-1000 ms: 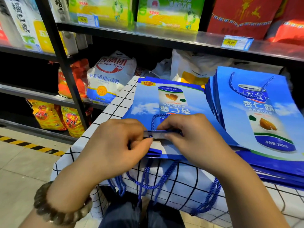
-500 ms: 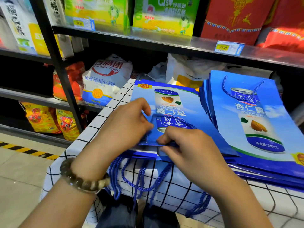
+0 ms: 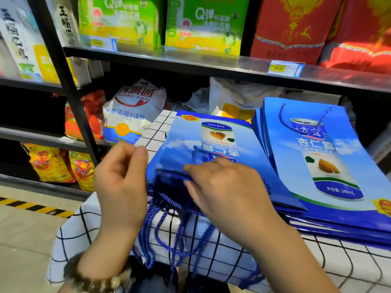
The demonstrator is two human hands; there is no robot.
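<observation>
The blue paper bag (image 3: 213,151) lies flat on top of a small pile of the same bags, on the bench (image 3: 232,256) that is covered with a white checked cloth. Its printed side faces up and the print is upside down for you. Its open end points toward you, at the near edge of the bench.

Your right hand (image 3: 228,191) rests on the near end of the bag. Its grip is closed: the fingertips pinch the dark blue top edge of the bag, just beside the place where a blue cord handle (image 3: 196,153) lies on the print. Your left hand (image 3: 120,182) is up in the air just beside the left edge of the bag and does not touch it. Its fingers are curled and the thumb meets the forefinger, but I cannot tell if this grip has something in it. A bead bracelet (image 3: 91,278) is around the left wrist.

More blue cords (image 3: 169,229) hang down from the pile over the front of the bench. A second pile of bags (image 3: 317,166) lies to the right, touching the first one. Behind the bench, a white flour sack (image 3: 131,115) leans on a low shelf.
</observation>
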